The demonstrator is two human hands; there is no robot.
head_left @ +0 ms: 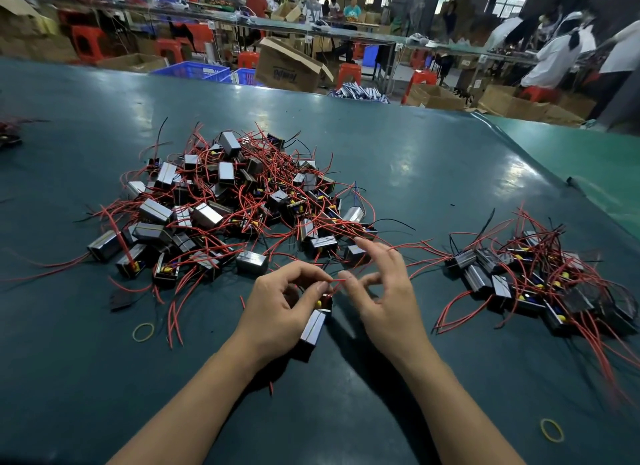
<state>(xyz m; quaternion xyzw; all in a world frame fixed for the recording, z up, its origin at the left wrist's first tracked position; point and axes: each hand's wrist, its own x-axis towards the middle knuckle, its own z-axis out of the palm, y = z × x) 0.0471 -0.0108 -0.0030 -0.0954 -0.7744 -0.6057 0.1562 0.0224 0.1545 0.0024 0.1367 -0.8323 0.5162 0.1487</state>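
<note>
Dark green table. Yellow rubber band lies at near left, second rubber band at near right. Past the far edge: tipped cardboard box, blue crates, red stools. Blurred figures beyond, probably workers.

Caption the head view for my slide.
Left hand and right hand pinch the red wire of a module, large pile ahead, small pile at right.

The small rectangular silver-grey battery block bears a thin yellow stripe along its length, and its end is black with a yellow spot. Its thin plastic-coated wire is red. The large heap of blocks and the smaller heap mix silver, black, red and dots of yellow. The flat table mat is dark teal. The loose rubber band is yellow.
</note>
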